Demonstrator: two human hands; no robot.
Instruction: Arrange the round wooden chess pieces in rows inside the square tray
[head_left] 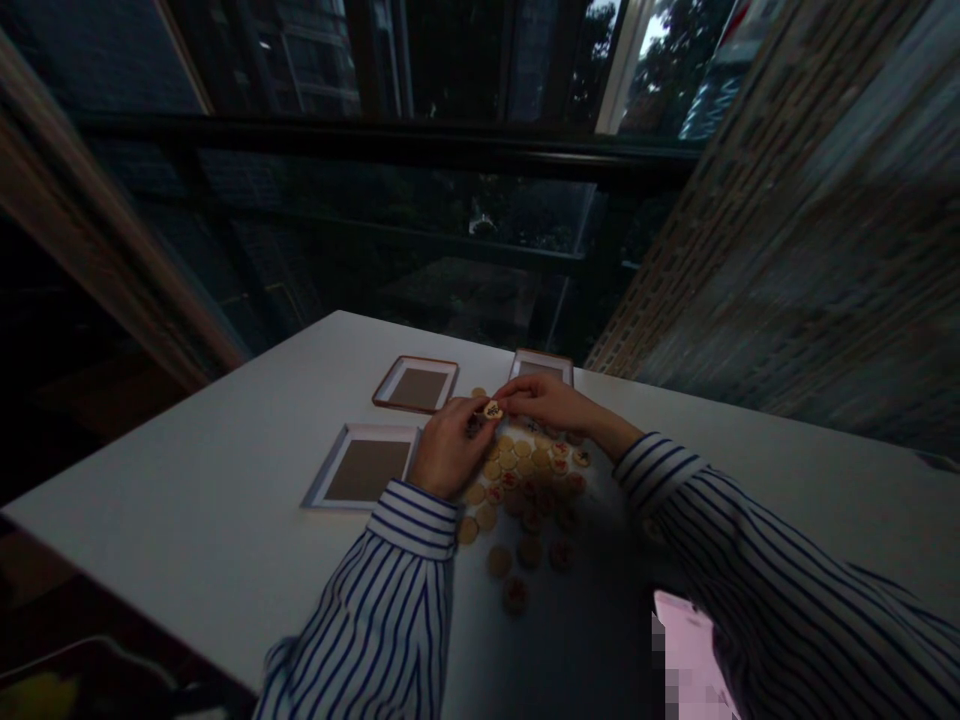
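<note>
My left hand (pixel 448 452) and right hand (pixel 546 400) meet on one round disc (pixel 493 409). The fingertips of both are closed on its rim, its marked face is up, and it is held just above the far end of the pile of discs (pixel 525 490), which spreads toward me on the white table (pixel 225 520). I judge a rim-only pinch best, leaving the mark uncovered and the wrists clear of the loose pieces. Left of the grip lie a near tray (pixel 365 468) and a far tray (pixel 416 385); a third tray (pixel 541 364) sits just beyond the right hand.
</note>
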